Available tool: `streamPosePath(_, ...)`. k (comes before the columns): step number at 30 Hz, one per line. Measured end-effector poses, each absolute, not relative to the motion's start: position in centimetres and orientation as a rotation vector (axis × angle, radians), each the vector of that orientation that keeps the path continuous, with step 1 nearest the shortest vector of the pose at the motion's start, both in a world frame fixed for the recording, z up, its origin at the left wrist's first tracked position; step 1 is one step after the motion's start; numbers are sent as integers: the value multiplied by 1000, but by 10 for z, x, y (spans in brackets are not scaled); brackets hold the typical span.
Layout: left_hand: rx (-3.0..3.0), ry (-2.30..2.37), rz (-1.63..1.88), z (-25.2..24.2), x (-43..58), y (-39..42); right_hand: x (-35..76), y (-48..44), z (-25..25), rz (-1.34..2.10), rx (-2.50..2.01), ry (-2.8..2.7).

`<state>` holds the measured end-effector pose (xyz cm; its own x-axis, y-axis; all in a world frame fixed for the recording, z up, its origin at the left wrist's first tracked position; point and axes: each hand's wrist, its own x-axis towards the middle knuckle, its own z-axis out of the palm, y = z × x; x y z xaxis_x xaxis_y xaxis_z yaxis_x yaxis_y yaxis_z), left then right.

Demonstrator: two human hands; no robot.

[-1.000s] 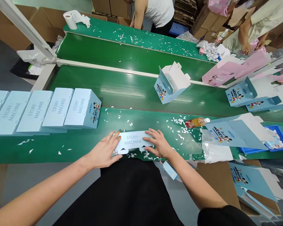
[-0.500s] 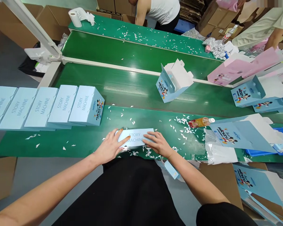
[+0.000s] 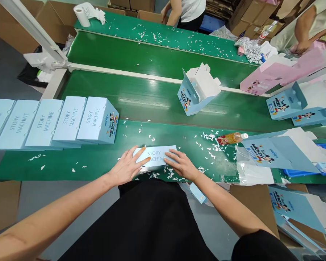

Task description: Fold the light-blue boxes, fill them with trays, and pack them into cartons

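Note:
A light-blue carton printed STORY MACHINE stands near the green bench's front edge, close to my body. My left hand holds its left end, fingers spread over the top face. At the other end, my right hand grips the carton with its fingers laid across the lettering. My palms and the carton's lower sides are mostly hidden. White paper scraps lie around the carton. To the left, a row of closed light-blue cartons stands side by side.
An open blue carton stands on the belt. A drink bottle lies right of my hands, beside an open carton and a blue tray. Pink cartons stand farther right. Two people work across the bench.
Both my hands stay on the carton, with hardly any movement. The view shifts slightly. Across the bench, one person's arms and the other person's hand have moved.

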<state>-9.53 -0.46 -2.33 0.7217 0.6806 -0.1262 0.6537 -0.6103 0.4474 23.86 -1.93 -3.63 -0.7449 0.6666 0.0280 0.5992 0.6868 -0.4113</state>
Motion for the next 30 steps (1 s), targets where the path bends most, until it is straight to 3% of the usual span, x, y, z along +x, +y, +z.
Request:
streamPosePath(19, 2583, 995, -119, -26, -99, -5, 231, -25, -39, 521, -1087, -2855)
streamPosePath(24, 2621, 1091, -160, -23, -92, -7, 228, -16, -14, 505, -1105, -2983)
streamPosePath(30, 2495, 1419, -122, -26, -70, -20, 168, -6, 10, 528, -1182, -2728)
